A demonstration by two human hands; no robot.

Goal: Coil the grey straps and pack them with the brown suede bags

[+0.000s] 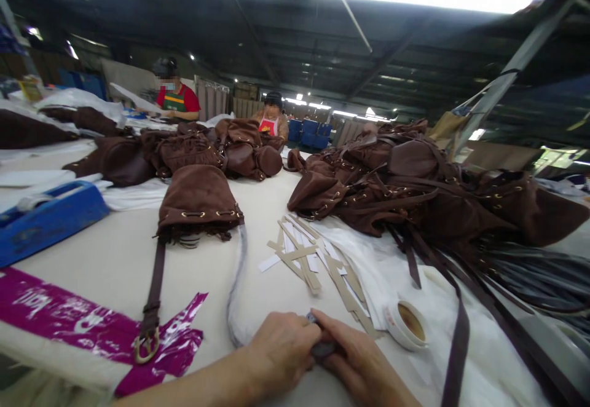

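Note:
My left hand [281,351] and my right hand [357,358] meet at the table's near edge, both closed around a small dark grey piece [321,348] that I cannot name. A grey wrapped strap [236,284] curves from near my left hand up to a brown suede bucket bag [198,201] lying in front of me. The bag's brown belt strap with a brass buckle [147,345] runs toward me on the left.
A pile of brown bags [415,192] fills the right side, more bags [207,149] lie behind. Cardboard and paper strips [308,259], a tape roll [405,324], a blue tape dispenser [46,216] and a magenta plastic sheet [83,327] lie on the table. Two people work at the back.

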